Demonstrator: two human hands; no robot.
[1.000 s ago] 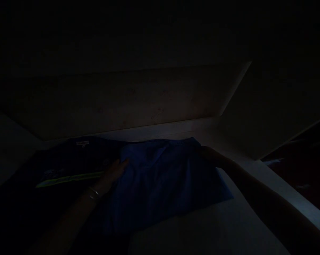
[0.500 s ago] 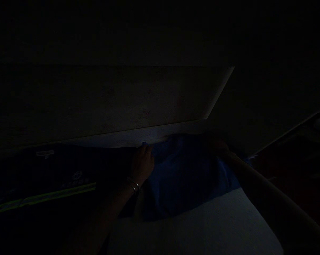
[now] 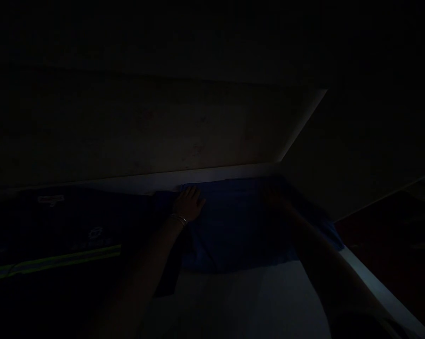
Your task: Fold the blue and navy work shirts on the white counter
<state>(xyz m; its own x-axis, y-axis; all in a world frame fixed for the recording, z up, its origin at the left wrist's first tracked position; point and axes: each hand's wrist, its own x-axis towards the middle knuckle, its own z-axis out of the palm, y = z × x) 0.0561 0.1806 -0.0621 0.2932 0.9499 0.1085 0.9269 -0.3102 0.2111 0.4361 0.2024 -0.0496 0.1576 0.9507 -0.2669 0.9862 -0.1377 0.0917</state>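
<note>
A blue cloth, possibly a garment (image 3: 229, 226), lies spread over a pale surface (image 3: 254, 301). My left hand (image 3: 190, 202), with bangles at the wrist, rests flat on the cloth's upper left part, fingers apart. On its upper right part lies my right hand (image 3: 276, 197); it is very dark, but its fingers look stretched out on the cloth. To the left is a dark work jacket or shirt (image 3: 67, 221) with a neck label, a pale gear-like print and a yellow-green stripe. Its right end meets the blue cloth near my left hand.
A wall or panel (image 3: 212, 127) rises behind the surface, with a slanted pale edge (image 3: 302, 125) on its right. A dark reddish area (image 3: 385, 230) lies beyond the surface's right edge. Most of the view is very dark.
The blue cloth lies flatter and straighter along the back edge. My left hand has gone from gripping its edge to lying flat; my right hand has shifted slightly left.
</note>
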